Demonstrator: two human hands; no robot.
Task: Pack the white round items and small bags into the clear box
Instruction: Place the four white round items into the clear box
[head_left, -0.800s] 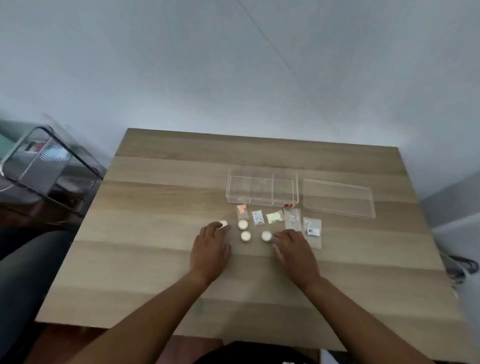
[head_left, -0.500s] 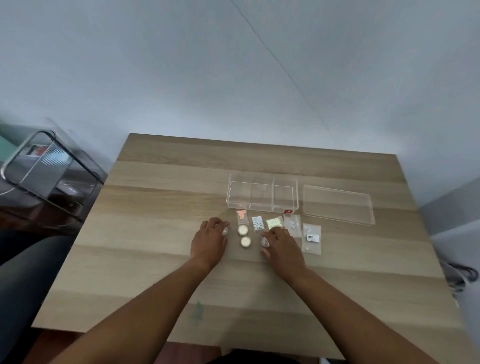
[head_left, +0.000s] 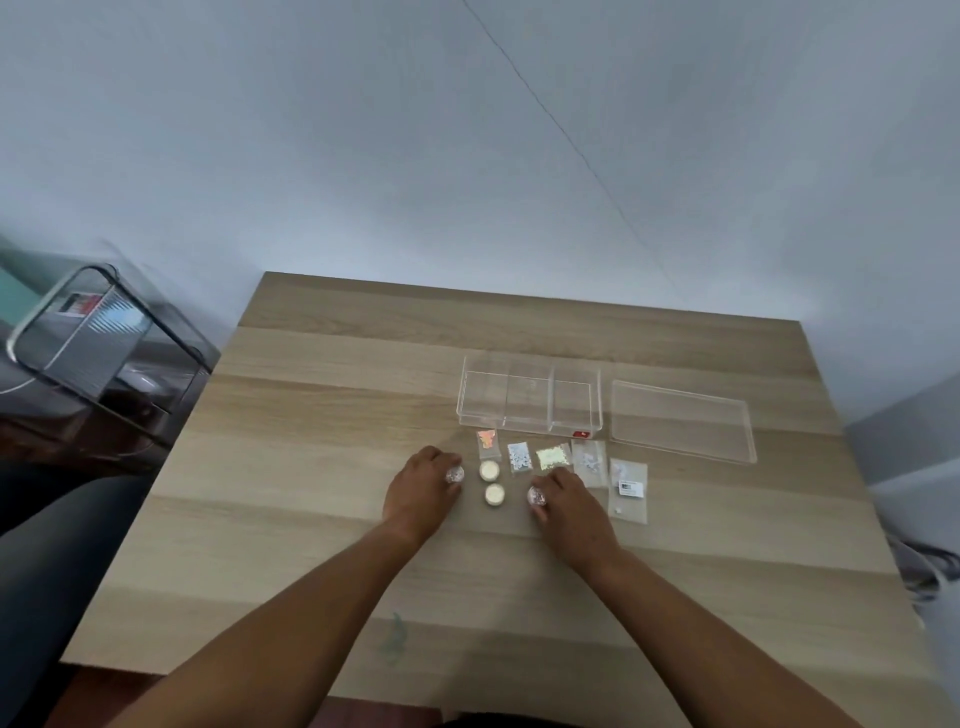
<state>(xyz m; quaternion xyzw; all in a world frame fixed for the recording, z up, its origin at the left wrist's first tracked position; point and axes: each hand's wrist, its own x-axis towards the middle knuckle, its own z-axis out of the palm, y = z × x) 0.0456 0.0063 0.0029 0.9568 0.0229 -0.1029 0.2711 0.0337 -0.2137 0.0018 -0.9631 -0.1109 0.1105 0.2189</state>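
Note:
A clear box (head_left: 530, 400) with three compartments stands empty on the wooden table (head_left: 311, 467). In front of it lie several small bags, among them a pink one (head_left: 486, 439), a white-speckled one (head_left: 518, 457) and a greenish one (head_left: 551, 457). Two white round items (head_left: 489, 471) (head_left: 494, 494) rest on the table between my hands. My left hand (head_left: 422, 493) pinches a third round item (head_left: 455, 475) at its fingertips. My right hand (head_left: 569, 506) grips another round item (head_left: 536, 496), tilted up.
The box's clear lid (head_left: 683, 420) lies flat to the right of the box. Two more small bags (head_left: 589, 461) (head_left: 628, 488) lie at the right. A metal-framed glass side table (head_left: 98, 338) stands left of the table. A wall rises behind.
Both hands have closed on the outer round items and tipped them up off the table. The two middle round items have not moved.

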